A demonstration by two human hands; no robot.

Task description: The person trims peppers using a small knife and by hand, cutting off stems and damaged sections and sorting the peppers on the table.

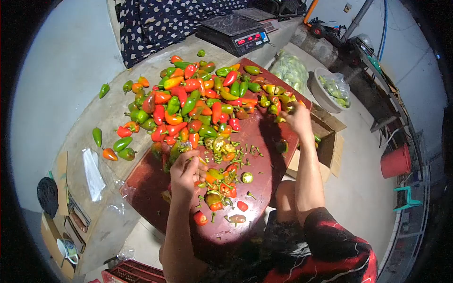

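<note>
Left hand (188,169), grip half-curled, right hand (297,117), grip loosely curled, both near peppers (192,85), red table (262,177), holds unclear

Pale walls and a concrete ledge around a dark red worktop
The dark red worktop (257,207) is set against a grey concrete ledge (71,141), which is backed by a pale bluish wall (61,70). The wall beyond the ledge is partly covered by dark cloth (155,28) patterned with light spots. At the right, a smooth grey floor (354,141) is bordered by a second pale wall (410,52), crossed by a blue hose (384,28) and a grey pipe (358,21). A bright sheen is cast on the worktop, and the outer edges are left dark.
</note>
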